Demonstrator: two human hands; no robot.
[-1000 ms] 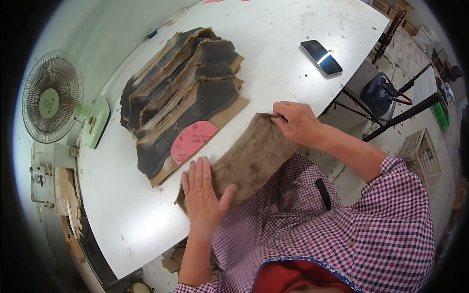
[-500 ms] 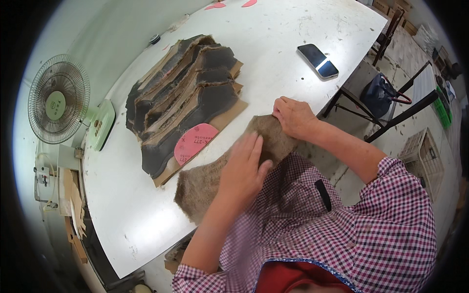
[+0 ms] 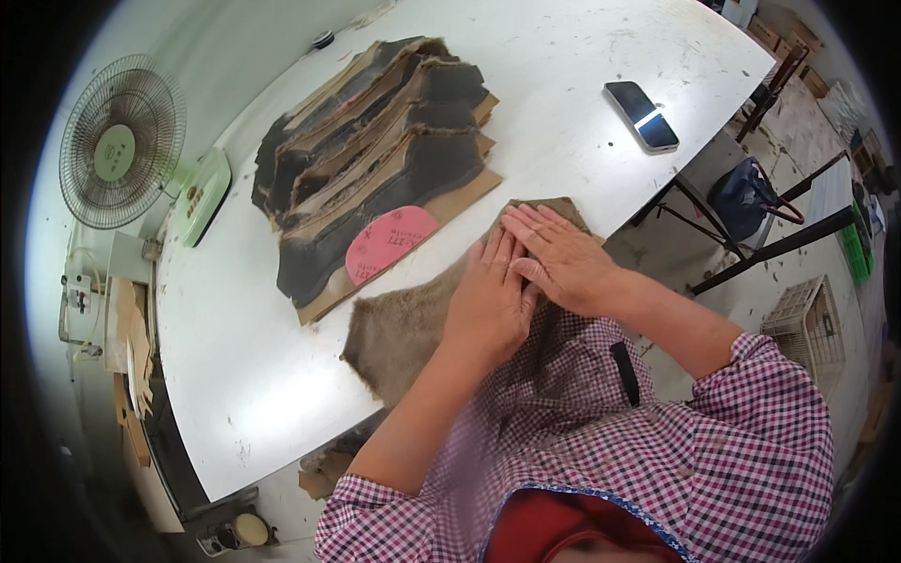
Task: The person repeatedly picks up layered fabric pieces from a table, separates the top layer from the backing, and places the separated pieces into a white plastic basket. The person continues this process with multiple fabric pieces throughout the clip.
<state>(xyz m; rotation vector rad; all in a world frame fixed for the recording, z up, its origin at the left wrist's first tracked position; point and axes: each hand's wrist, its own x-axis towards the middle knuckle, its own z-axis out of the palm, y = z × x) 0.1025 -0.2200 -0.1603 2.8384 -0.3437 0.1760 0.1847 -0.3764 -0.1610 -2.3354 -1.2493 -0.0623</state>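
Both hands palm-down on the brown fur piece (image 3: pixel 399 324). It lies pile up along the near edge of the white counter (image 3: pixel 272 413), its left end uncovered, its right end under the fingers.

Left hand (image 3: pixel 490 305): flat, fingers straight and side by side, on the middle of the fur, not clamped on anything. Right hand (image 3: pixel 571 267): also flat, fingers extended over the right end, thumb reaching the left hand's fingers — they look to be touching. Can't tell how the near edge of the fur lies; forearms and checked shirt (image 3: pixel 751 422) hide it.

Just beyond the fur: stack of dark-backed pieces (image 3: pixel 389 188), fanned out in overlapping rows with fuzzy brown edges. Pink half-round piece (image 3: pixel 388 244) lies on the stack's near side. Phone (image 3: pixel 641 116) is well apart, toward the counter's right edge. Green-hubbed fan (image 3: pixel 117 150) at far left — dark bag (image 3: pixel 746 200) off to the right, beyond the counter.
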